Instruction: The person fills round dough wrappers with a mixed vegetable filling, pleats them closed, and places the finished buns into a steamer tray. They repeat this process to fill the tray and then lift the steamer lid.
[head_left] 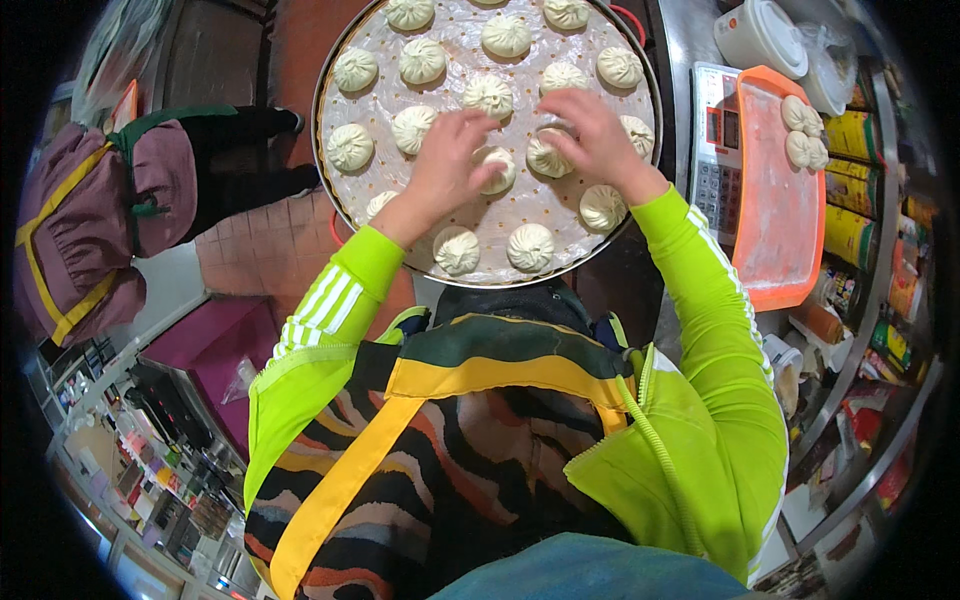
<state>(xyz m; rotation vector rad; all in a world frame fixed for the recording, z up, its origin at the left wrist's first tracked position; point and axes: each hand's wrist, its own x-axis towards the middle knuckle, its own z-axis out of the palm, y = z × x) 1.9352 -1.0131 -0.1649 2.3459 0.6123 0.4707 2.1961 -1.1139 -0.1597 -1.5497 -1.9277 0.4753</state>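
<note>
A large round steamer tray (330,195) lined with dotted, shiny sheeting holds several pleated white buns, spaced apart. My left hand (450,165) hovers over its middle, fingers curved and apart, the thumb at a bun (497,172) that it partly covers. To the right, my right hand (597,140) is spread over another bun (547,157), with its thumb across the bun's edge. Whether either hand touches its bun is hard to tell. Closest to me on the tray sit two more buns, a left one (456,250) and a right one (530,247).
Right of the tray, a digital scale (716,160) bears an orange tray (775,230) with several small dough pieces (803,132). A lidded white tub (765,38) stands behind it. Packed shelves (880,220) line the far right. Another person (110,220) stands at left.
</note>
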